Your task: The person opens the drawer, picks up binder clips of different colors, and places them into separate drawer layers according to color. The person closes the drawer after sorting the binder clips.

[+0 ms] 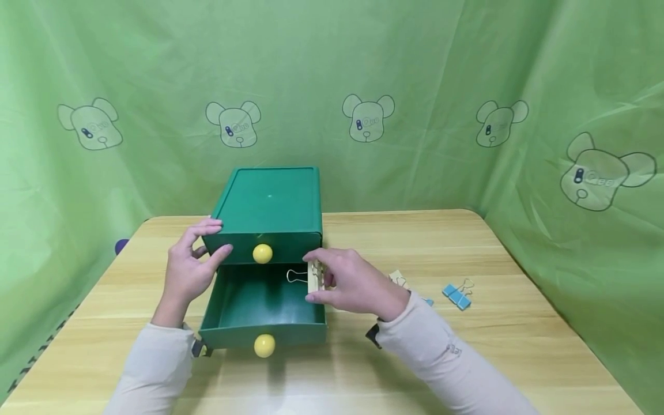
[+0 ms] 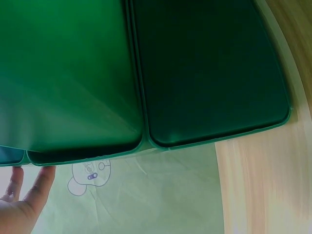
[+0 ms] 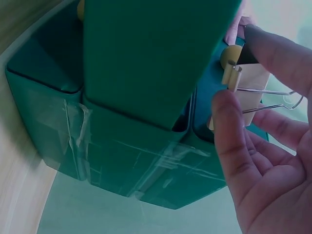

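Note:
A green drawer cabinet (image 1: 275, 199) stands on the table, its open drawer (image 1: 261, 334) pulled toward me under a closed upper drawer (image 1: 238, 248). My left hand (image 1: 189, 268) touches the cabinet's upper left front corner, fingers at the top edge and thumb on the front. Over the right side of the open drawer, my right hand (image 1: 347, 279) pinches a cream binder clip (image 1: 314, 278) between thumb and fingers. The clip's wire handles stick out in the right wrist view, where the clip (image 3: 253, 78) is beside the cabinet. The visible part of the drawer floor is bare.
A blue binder clip (image 1: 457, 296) lies on the table (image 1: 519, 357) at the right. Closer to my right forearm are a cream clip (image 1: 398, 279) and a partly hidden blue piece (image 1: 428, 301). Yellow knobs (image 1: 264, 346) jut from the drawer fronts. Green curtain (image 1: 301, 57) surrounds the table.

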A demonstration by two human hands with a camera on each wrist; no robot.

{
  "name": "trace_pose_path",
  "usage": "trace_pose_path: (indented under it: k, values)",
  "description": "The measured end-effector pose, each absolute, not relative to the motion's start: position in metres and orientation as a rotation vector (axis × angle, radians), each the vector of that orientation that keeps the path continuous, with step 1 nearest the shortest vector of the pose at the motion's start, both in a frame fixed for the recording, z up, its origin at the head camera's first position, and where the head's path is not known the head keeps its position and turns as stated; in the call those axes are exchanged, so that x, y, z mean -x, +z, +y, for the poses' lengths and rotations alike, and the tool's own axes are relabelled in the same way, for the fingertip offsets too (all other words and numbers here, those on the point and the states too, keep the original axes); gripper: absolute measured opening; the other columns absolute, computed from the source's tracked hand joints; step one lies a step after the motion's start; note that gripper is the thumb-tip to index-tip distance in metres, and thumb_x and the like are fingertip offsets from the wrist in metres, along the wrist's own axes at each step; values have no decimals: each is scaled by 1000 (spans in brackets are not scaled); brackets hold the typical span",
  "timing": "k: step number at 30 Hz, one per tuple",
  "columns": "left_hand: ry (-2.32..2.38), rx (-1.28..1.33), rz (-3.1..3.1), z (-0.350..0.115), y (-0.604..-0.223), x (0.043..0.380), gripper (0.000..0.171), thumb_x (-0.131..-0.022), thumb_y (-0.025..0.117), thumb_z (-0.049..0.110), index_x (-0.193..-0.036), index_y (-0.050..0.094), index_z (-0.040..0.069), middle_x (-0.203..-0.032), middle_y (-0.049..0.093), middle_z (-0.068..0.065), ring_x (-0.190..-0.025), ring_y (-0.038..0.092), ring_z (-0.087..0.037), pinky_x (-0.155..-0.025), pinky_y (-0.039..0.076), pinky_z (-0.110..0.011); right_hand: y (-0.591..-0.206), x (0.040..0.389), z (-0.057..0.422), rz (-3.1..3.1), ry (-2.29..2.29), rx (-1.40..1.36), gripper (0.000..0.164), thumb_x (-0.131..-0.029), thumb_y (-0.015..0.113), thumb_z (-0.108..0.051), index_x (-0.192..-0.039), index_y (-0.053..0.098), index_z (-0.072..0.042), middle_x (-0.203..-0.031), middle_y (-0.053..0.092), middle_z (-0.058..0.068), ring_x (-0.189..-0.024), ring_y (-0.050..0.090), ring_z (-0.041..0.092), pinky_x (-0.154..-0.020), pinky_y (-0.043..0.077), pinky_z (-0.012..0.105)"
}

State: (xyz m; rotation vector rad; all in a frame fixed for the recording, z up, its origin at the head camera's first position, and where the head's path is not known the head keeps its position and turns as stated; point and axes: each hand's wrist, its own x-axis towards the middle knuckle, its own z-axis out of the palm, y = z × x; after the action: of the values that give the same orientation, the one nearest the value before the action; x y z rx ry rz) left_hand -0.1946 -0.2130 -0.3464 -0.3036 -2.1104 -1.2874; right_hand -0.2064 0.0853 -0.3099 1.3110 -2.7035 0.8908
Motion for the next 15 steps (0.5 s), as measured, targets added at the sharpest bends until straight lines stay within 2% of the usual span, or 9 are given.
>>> trace_pose_path:
  k: [5,10,15]
  values:
    - [-1274,300,-2123,-213,-347,195,36,-83,74,0,-116,60,0,-131,58,-8,-131,45,-17,-86,47,-20,-310,205,83,-2718,874,-1317,59,-78,83,-22,-128,57,-4,-80,57,-6,-69,58,13,-62,50,22]
    - [-1267,291,-2132,-213,-347,195,36,-84,74,1,-117,60,1,-132,58,-7,-130,45,-16,-86,47,-20,-311,205,80,-2724,861,-1313,59,-78,83,-24,-128,57,-6,-81,58,-5,-69,57,12,-63,50,22]
    - [-1276,302,-2110,-213,-347,194,35,-83,74,-1,-115,60,-1,-130,59,-8,-130,46,-16,-84,45,-12,-314,205,79,-2701,851,-1329,58,-78,83,-23,-127,57,-5,-81,58,-4,-68,56,10,-62,49,21]
